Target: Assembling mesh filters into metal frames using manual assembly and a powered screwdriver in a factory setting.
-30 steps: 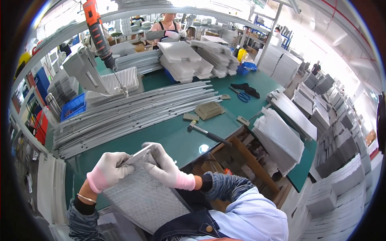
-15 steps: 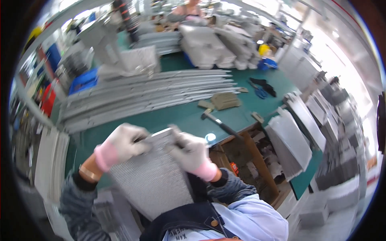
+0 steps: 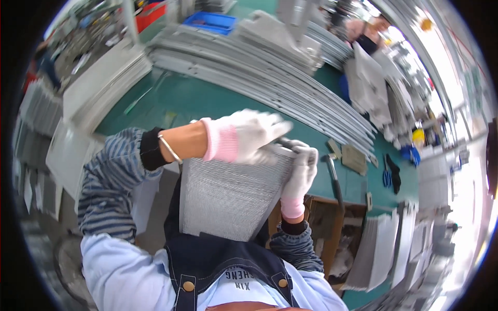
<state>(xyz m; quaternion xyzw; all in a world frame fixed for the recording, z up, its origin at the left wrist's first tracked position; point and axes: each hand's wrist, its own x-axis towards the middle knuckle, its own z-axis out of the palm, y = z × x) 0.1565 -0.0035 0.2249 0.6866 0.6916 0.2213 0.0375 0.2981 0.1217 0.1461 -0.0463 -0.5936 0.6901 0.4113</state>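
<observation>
A silver mesh panel (image 3: 228, 194) with a thin metal frame leans against my apron, tilted up toward the table edge. My right hand (image 3: 301, 171), in a white glove with a pink cuff, grips its far right corner, with the fingers wrapped over the frame. Above the panel's far edge is my left hand (image 3: 246, 136), gloved the same way. Its fingers are stretched out toward the right hand and slightly blurred. A small dark spot shows between the two hands at the corner; I cannot make out what it is.
Long grey metal strips (image 3: 259, 72) lie across the green table (image 3: 187, 101). To the right are a hammer (image 3: 334, 179), a khaki block (image 3: 354, 159) and blue-handled scissors (image 3: 387, 176). An open drawer (image 3: 332, 228) sits below. Panels (image 3: 371, 249) stand at right; a co-worker (image 3: 365, 33) is beyond.
My view has swung to the left. The left hand has come off the panel's far edge and moved across toward the right hand, which stays on the corner.
</observation>
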